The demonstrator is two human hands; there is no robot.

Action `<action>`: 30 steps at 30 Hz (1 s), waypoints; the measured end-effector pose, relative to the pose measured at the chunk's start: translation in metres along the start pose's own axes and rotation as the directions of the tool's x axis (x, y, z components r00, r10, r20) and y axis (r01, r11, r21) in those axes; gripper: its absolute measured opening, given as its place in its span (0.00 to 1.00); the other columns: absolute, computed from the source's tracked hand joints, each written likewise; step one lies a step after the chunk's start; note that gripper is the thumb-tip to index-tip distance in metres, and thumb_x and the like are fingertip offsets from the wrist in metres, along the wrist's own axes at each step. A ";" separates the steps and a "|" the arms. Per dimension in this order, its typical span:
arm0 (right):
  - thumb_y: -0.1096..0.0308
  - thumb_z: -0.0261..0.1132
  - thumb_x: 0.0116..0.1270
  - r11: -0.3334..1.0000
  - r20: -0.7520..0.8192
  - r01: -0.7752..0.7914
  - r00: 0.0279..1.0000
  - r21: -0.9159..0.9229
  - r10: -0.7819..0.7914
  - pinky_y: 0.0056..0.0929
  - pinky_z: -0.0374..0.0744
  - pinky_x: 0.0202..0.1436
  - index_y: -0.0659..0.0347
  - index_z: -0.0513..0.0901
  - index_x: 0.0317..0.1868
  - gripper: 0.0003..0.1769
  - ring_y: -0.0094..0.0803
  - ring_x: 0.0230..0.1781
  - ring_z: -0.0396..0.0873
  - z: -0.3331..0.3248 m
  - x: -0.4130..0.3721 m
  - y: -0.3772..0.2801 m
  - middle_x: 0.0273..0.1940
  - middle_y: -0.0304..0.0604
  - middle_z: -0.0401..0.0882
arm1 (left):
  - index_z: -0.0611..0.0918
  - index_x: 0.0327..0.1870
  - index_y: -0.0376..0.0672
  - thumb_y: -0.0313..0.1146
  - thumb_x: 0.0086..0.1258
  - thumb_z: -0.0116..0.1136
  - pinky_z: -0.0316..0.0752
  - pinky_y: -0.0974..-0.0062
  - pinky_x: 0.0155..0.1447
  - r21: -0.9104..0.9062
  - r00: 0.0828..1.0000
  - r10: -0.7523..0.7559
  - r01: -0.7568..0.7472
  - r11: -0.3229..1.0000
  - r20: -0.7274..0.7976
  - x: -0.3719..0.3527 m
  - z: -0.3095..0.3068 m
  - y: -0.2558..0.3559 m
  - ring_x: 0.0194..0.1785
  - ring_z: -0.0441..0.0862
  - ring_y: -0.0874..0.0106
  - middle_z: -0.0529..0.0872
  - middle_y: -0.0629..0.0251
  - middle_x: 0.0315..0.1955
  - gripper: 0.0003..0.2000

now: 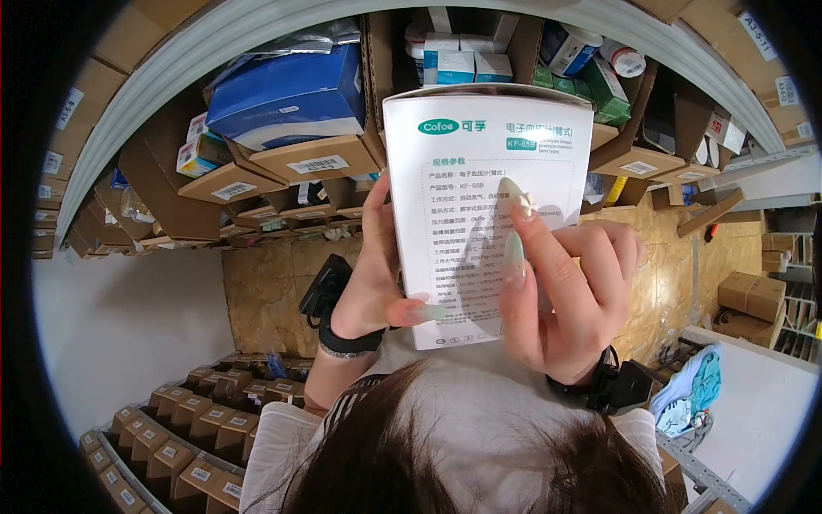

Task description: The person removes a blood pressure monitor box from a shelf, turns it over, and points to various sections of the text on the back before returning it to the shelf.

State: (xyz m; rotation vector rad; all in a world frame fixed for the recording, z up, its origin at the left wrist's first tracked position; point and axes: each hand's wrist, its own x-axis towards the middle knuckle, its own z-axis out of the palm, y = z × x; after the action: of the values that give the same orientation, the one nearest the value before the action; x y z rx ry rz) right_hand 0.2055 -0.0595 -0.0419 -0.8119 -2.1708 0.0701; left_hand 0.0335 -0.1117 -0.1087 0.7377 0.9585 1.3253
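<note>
A white blood pressure monitor box (411, 257) with green Cofoe lettering and lines of small print is held upright in front of my chest. My left hand (372, 265) grips it along its left side, the thumb lying across the lower left corner of the printed face and the fingers behind the edge. Over the right half of the print is my right hand (574, 287), holding nothing. Its index finger points up at the text, with the thumb apart below it and the other fingers curled. Part of the print is hidden behind it. Both wrists wear black straps.
Cardboard bins with barcode labels line the shelf ahead; one holds a blue box (287, 94), others small cartons and bottles (569, 47). More bins (201, 428) stand at the lower left. Brown cartons (752, 295) and blue cloth (689, 390) are on the right.
</note>
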 end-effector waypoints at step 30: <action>0.53 0.66 0.48 1.000 0.047 0.010 0.999 0.025 -0.011 0.34 0.62 0.42 0.55 0.82 0.46 0.25 0.34 0.37 0.65 0.014 0.001 -0.019 0.37 0.34 0.71 | 0.34 0.70 0.45 0.59 0.26 0.78 0.59 0.56 0.68 0.063 0.999 -0.029 0.026 0.998 0.042 0.004 -0.007 -0.004 0.67 0.61 0.57 0.59 0.52 0.63 0.73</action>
State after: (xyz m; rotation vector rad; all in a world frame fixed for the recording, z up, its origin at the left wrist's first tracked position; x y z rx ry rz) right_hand 0.1855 -0.0711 -0.0450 -0.7921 -2.2137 0.1114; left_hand 0.0287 -0.1089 -0.1164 0.7952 0.9767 1.2556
